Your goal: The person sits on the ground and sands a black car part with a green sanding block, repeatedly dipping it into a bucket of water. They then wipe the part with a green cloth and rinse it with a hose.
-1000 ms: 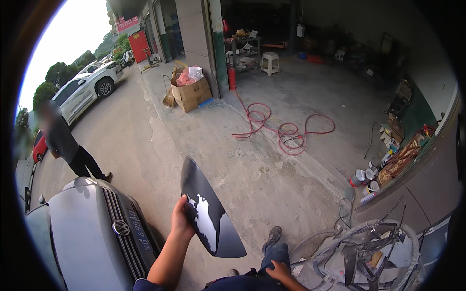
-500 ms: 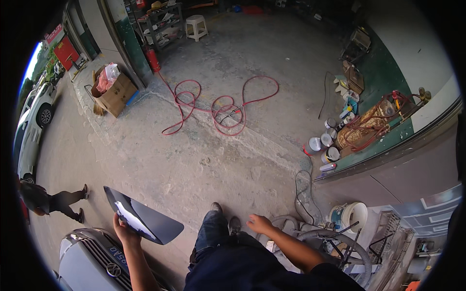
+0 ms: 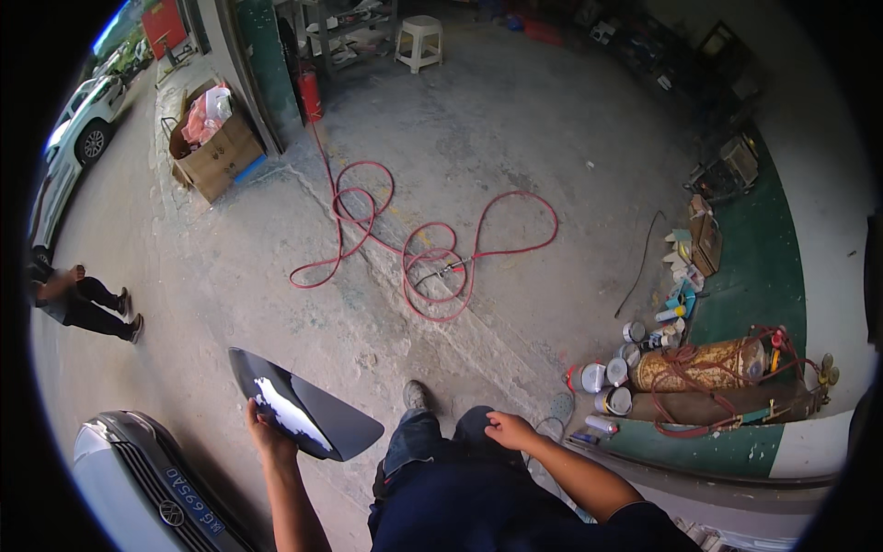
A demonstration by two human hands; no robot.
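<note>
A dark, glossy flat panel [image 3: 338, 412], tapered at its ends and with a bright white patch on its face, hangs at my left front. My left hand [image 3: 269, 436] is closed on its left edge, and the panel hides some of the fingers. In front of my right thigh is my right hand [image 3: 511, 431], its fingers loosely curled in and nothing visible in them. Below and left of the panel stands the front of a grey car [image 3: 129, 469], apart from it.
A red hose [image 3: 467, 276] lies in loops across the concrete floor ahead. Paint cans [image 3: 593, 375] and rusty gas cylinders [image 3: 704, 365] line the right wall. A cardboard box [image 3: 219, 158] stands by the doorway post, a white stool [image 3: 420, 44] behind. A person [image 3: 87, 296] is at far left.
I have stepped forward and my view has turned rightward. The panel stays in my left hand. My right hand's fingers look more curled. The person at left has changed stride.
</note>
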